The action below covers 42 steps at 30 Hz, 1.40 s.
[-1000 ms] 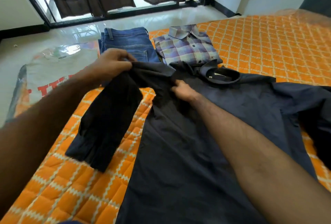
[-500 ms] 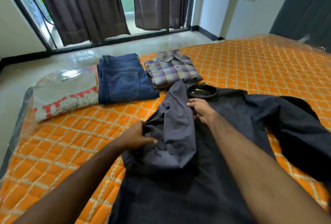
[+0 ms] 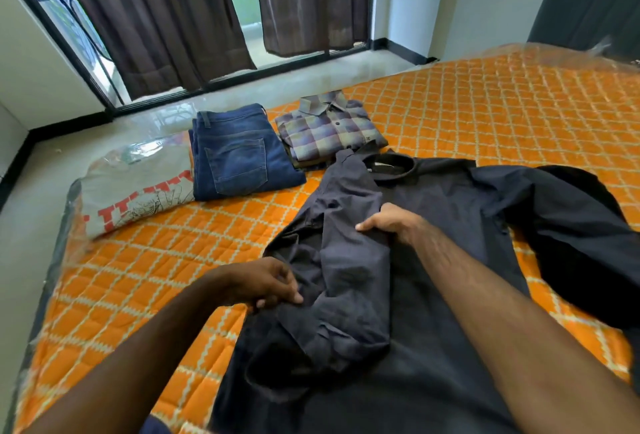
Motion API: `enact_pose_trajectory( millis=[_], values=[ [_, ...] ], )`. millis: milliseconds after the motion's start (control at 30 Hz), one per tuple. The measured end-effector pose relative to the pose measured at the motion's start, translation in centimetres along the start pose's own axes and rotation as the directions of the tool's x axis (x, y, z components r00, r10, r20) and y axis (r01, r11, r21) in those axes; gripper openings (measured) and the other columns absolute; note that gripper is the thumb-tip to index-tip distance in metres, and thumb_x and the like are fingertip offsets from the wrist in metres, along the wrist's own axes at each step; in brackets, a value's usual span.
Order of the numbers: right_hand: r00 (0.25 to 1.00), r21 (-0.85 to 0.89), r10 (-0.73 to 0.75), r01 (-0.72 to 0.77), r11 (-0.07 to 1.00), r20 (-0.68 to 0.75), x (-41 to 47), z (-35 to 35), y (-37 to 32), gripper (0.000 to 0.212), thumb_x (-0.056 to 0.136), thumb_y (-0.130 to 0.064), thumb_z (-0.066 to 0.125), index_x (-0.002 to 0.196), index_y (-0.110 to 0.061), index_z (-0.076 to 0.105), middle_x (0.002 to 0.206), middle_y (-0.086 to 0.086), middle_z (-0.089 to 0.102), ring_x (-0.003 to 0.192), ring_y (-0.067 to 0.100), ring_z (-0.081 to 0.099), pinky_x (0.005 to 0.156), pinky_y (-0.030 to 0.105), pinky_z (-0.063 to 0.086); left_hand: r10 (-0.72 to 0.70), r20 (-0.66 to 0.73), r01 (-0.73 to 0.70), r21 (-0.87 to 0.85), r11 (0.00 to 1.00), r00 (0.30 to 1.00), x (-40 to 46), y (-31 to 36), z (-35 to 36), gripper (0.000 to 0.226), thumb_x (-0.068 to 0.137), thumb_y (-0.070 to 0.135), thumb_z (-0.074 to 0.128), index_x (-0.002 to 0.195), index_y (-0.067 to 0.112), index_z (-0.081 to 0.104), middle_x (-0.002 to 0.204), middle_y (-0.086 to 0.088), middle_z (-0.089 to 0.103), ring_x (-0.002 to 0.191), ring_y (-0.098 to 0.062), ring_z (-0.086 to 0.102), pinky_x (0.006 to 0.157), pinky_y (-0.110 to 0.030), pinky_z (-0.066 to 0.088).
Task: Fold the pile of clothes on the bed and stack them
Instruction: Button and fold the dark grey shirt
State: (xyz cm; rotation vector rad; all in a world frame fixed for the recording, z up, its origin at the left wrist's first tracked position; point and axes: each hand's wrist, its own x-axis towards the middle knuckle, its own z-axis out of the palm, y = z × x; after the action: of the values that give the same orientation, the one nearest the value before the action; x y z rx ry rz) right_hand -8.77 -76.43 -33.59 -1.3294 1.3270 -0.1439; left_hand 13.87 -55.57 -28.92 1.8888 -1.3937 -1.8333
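A dark navy shirt (image 3: 446,211) lies face down on the orange quilted bed (image 3: 485,114), collar away from me. Its left sleeve (image 3: 346,260) is folded in over the back and lies crumpled. My left hand (image 3: 266,283) pinches the sleeve's fabric at its left edge. My right hand (image 3: 388,222) grips the sleeve near the shoulder fold. The right sleeve (image 3: 581,225) is spread out to the right. Folded at the bed's far left are a grey printed T-shirt (image 3: 135,187), blue jeans (image 3: 239,156) and a plaid shirt (image 3: 329,128), side by side.
The bed's left edge (image 3: 52,260) drops to a pale tiled floor (image 3: 34,163). Dark curtains (image 3: 166,17) hang over a glass door beyond. Bare orange quilt lies at the far right and near left of the shirt.
My left hand has brought the left sleeve from hanging out over the bed inward onto the shirt's back. My right hand slid down from the collar area.
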Motion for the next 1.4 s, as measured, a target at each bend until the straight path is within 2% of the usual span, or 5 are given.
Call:
enact_pose_trajectory(
  millis=[167,267,400,800,1400],
  values=[
    [1.0,0.143,0.002,-0.002,0.99,0.004,-1.6,-2.7,-1.0,0.034,0.089,-0.011,0.076,0.12,-0.001,0.069,0.114,0.016,0.073,0.105,0.032,0.07,0.098,0.046,0.055,0.108,0.545,-0.063,-0.101,0.993,0.832,-1.2,2.6,4.0,0.024,0.105,0.02,0.052,0.125,0.008,0.059,0.101,-0.007,0.076,0.057,-0.013,0.069,0.041,-0.022,0.052],
    [0.998,0.132,0.047,-0.043,0.99,-0.031,-2.6,-4.0,-1.0,0.026,0.095,-0.015,0.07,0.116,0.0,0.068,0.108,0.016,0.071,0.093,0.029,0.068,0.082,0.041,0.058,0.152,-0.247,-0.147,0.038,0.988,0.957,0.4,0.4,3.7,0.032,0.095,0.031,0.071,0.117,0.01,0.064,0.102,-0.011,0.068,0.081,-0.026,0.07,0.062,-0.031,0.055],
    [0.997,0.216,0.042,-0.026,0.976,-0.069,-3.0,-3.3,-0.9,0.038,0.09,-0.032,0.075,0.118,-0.007,0.071,0.112,0.013,0.074,0.105,0.028,0.069,0.099,0.042,0.055,0.079,-0.813,0.369,0.346,0.863,0.577,0.6,-4.5,3.6,0.089,0.074,0.058,0.081,0.142,0.018,0.039,0.136,-0.01,0.043,0.127,-0.037,0.047,0.096,-0.048,0.046],
    [0.991,0.49,-0.029,0.089,0.867,-0.129,-3.7,-7.1,-3.8,0.017,0.107,-0.012,0.047,0.102,-0.007,0.063,0.071,0.004,0.067,0.056,0.016,0.064,0.042,0.021,0.05,0.365,-0.514,-0.049,0.529,0.847,0.776,-4.2,-5.7,9.2,0.07,0.081,0.02,0.055,0.145,0.03,0.028,0.111,-0.001,0.067,0.099,-0.029,0.067,0.067,-0.032,0.043],
    [0.854,-0.026,-0.082,0.079,0.997,-0.514,-6.9,-10.4,6.8,0.026,0.083,-0.001,0.073,0.109,-0.003,0.067,0.102,0.014,0.066,0.104,0.027,0.061,0.075,0.034,0.048,0.344,-0.243,-0.034,0.772,0.635,0.907,-6.0,-4.9,17.7,0.095,0.084,0.009,0.053,0.161,0.016,-0.002,0.165,-0.002,0.022,0.121,-0.027,0.056,0.07,-0.021,0.031]
  ],
)
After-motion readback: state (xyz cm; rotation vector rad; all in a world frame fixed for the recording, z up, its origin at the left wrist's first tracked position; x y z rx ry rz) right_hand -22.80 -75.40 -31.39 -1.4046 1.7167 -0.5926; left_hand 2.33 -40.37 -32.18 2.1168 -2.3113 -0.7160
